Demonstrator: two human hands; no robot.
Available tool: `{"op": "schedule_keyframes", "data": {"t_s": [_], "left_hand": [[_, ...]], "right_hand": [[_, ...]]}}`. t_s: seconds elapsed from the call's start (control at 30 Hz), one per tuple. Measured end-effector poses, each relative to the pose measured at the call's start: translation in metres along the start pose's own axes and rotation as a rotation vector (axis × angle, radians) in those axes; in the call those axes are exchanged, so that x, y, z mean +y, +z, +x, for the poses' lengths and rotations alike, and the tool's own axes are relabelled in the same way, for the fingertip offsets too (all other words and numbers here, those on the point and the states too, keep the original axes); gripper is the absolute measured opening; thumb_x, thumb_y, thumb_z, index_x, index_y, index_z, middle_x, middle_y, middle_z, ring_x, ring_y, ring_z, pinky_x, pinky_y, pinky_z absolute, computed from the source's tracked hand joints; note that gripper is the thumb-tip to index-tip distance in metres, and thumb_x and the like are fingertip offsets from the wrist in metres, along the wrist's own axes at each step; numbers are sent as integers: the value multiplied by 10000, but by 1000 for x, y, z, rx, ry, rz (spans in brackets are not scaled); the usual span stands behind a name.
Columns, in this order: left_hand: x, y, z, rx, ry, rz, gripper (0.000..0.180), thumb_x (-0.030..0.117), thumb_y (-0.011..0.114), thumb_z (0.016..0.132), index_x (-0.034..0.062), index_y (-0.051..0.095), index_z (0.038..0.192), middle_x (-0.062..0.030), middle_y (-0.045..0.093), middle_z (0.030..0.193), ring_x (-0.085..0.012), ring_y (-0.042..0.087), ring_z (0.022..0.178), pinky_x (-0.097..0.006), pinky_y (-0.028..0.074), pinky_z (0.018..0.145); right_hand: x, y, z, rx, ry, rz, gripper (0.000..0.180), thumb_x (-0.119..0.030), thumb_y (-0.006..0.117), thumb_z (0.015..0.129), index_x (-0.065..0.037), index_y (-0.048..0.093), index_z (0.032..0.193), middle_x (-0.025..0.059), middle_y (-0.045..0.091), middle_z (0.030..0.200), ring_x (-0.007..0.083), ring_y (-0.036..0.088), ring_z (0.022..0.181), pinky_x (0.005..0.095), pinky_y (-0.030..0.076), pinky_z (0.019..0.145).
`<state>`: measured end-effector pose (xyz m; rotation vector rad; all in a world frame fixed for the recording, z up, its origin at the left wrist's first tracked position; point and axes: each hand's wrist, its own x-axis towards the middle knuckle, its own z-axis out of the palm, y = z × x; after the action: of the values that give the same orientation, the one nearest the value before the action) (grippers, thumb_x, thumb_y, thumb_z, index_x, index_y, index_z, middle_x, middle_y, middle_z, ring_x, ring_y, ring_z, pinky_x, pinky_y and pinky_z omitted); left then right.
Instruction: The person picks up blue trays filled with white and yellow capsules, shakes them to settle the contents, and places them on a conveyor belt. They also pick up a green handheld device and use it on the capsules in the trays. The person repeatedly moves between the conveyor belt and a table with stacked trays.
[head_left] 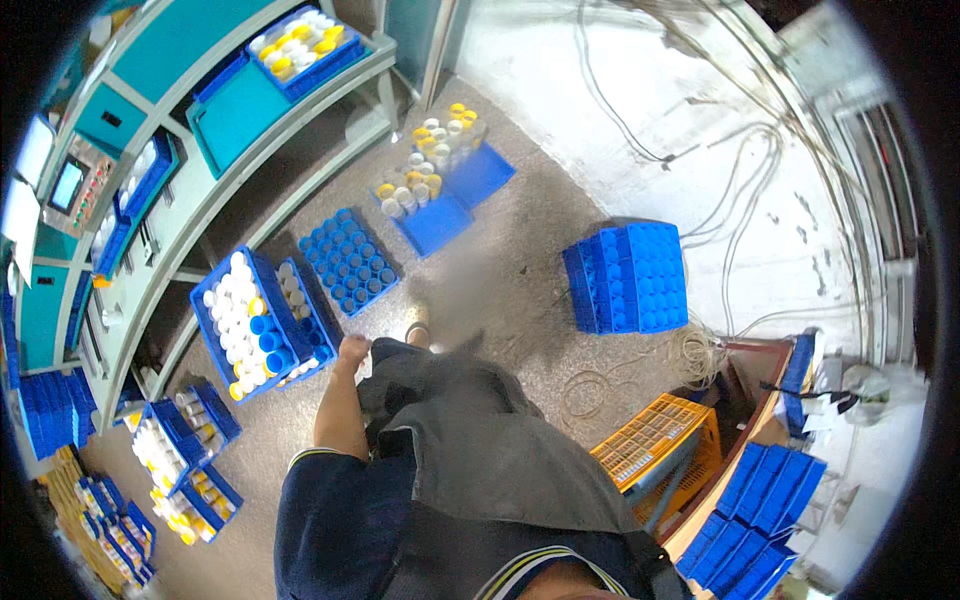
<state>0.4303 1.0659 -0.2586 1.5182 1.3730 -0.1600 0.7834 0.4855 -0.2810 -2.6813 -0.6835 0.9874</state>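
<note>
My left hand [354, 349] hangs low beside the dark grey apron [465, 465], its fingers curled in. Something small and whitish shows just below the fingers, too small to make out. Close to this hand, on its left, stands a blue crate [268, 352] filled with white, yellow and blue cylindrical cups or caps. Behind that crate is a second blue crate [318, 318] with similar pieces. A tray of blue cups [347, 262] lies on the floor a little farther off. My right hand is out of sight.
A grey-framed bench [300, 125] with teal panels curves along the left. Blue sheets [433, 222] bearing cups lie ahead on the floor. Stacked blue trays [628, 278] stand by the white wall at right, with coiled hose [695, 358] and an orange crate [652, 440] nearer.
</note>
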Motion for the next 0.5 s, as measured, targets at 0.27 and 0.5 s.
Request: {"op": "schedule_keyframes", "data": {"t_s": [0.27,0.5], "left_hand": [[10,-23,45,195,-291,-466,404,200,648,789,-36,635,1117,-145,689,825,-193,641,620,-325,514,513],[29,1,32,299,-375,-861,375,199,663,821,7,604,1138,-116,672,880,-196,637,690,-306,505,541]], "right_hand": [[-82,-162,115,124,300,330,280,-307,586,910,-86,656,1068,71,689,943,233,661,798,395,541,691],[-112,-255,330,-103,-14,-190,163,-199,622,859,-112,674,987,29,653,803,169,607,669,351,485,543]]}}
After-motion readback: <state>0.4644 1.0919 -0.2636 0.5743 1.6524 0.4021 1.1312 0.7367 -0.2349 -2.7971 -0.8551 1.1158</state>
